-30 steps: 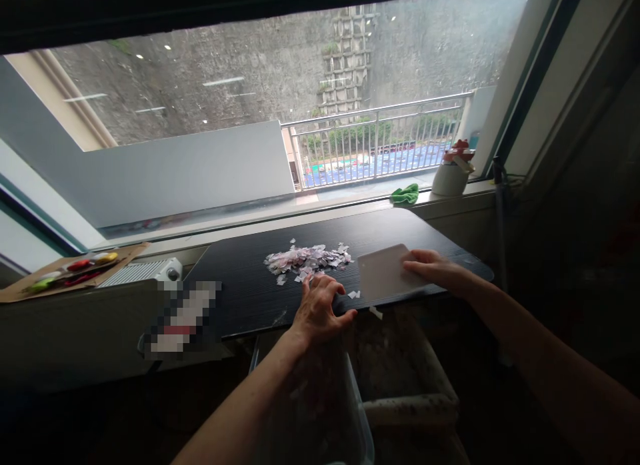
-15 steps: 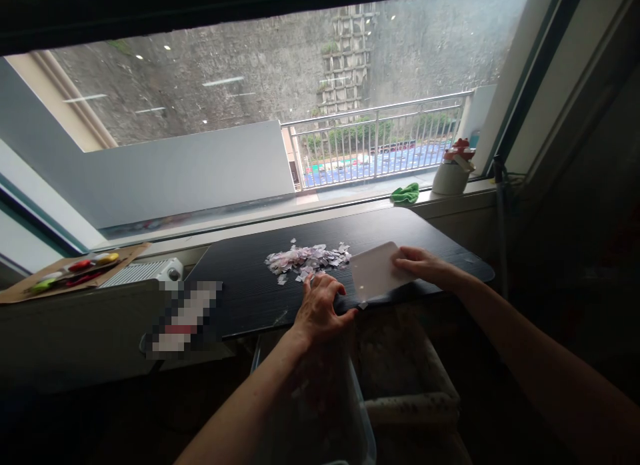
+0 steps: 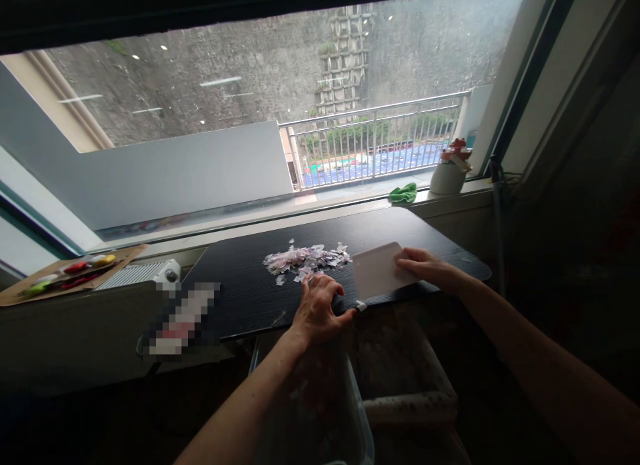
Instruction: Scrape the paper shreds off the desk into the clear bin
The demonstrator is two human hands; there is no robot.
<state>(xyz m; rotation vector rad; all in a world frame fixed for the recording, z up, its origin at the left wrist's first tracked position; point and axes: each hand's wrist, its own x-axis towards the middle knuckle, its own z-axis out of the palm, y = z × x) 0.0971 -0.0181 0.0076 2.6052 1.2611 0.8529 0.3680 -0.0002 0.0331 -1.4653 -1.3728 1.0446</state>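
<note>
A loose pile of small pale paper-like scraps (image 3: 305, 257) lies on the black tabletop (image 3: 235, 265). My left hand (image 3: 323, 308) rests at the table's front edge, its fingers curved and apart at the near side of the pile. Close to its thumb tip is one small white scrap (image 3: 361, 306). My right hand (image 3: 425, 265) grips the right side of a thin white rectangular scraper (image 3: 377, 270), which leans over the tabletop to the right of the pile. Below my left hand is a clear plastic bin (image 3: 367, 432), its inside dim.
A green cloth (image 3: 403, 193) and a white jug with a red top (image 3: 449, 172) stand on the windowsill. At the left are a white heater (image 3: 143, 275) and cardboard (image 3: 125, 255) with coloured items. A worn, pale-edged box or stool (image 3: 410, 406) is beside the bin.
The scraper has shifted very slightly and looks less blurred. The small scrap by my left thumb shows more upright. My left hand has hardly moved.
</note>
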